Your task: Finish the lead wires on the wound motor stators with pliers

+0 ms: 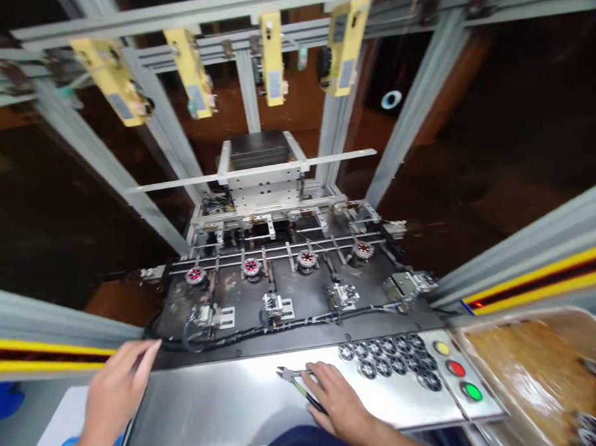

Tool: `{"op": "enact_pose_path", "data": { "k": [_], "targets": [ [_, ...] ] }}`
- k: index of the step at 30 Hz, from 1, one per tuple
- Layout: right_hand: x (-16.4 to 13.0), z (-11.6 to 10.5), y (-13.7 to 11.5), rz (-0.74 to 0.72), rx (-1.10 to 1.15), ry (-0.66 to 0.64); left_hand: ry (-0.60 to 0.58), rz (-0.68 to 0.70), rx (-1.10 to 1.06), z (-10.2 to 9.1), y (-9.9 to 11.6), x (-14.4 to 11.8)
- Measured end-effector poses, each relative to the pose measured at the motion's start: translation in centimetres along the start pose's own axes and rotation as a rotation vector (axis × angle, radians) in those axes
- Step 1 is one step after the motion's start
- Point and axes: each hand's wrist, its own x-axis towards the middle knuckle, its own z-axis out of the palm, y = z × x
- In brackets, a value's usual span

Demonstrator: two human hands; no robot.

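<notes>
1. Near centre, the right hand (340,402) grips green-handled cutters (289,375) over the steel ledge (212,400), tips pointing left.
2. Near left, the left hand (117,385) is loosely open beside the ledge's left end.
3. Right of the cutters, round parts (398,365) cluster beside three buttons (456,368).
4. Farther, four round pieces (252,268) stand in a row across the black plate (241,289).
5. Farthest, yellow units (272,58) hang.

Ledge (212,397): smooth metal with a soft sheen; on it, pliers (287,375), metal-headed, with plastic-looking grips (315,404). Behind the ledge, base plate (242,294), matt and smudged. Right of the ledge, glossy, wrinkled clear plastic film (532,389).
</notes>
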Motion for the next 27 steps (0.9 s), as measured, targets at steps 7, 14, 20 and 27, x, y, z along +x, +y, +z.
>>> {"op": "enact_pose_path", "data": {
  "k": [7, 14, 20, 27],
  "targets": [
    [1.7, -4.6, 0.4, -0.220, -0.012, 0.160, -0.233, 0.024, 0.139, 2.9, -3.1, 10.8],
    [18.4, -15.7, 3.9, -0.316, 0.114, 0.068, -0.444, 0.016, 0.160, 7.8, -4.8, 14.8],
    [30.5, -12.0, 7.7, -0.292, 0.069, -0.143, -0.506, 0.015, 0.119, 10.5, -6.5, 15.0],
    [33.5, -7.8, 8.1, -0.279, 0.065, -0.286, -0.574, 0.042, 0.068, 12.6, -8.4, 14.9]
  ]
}}
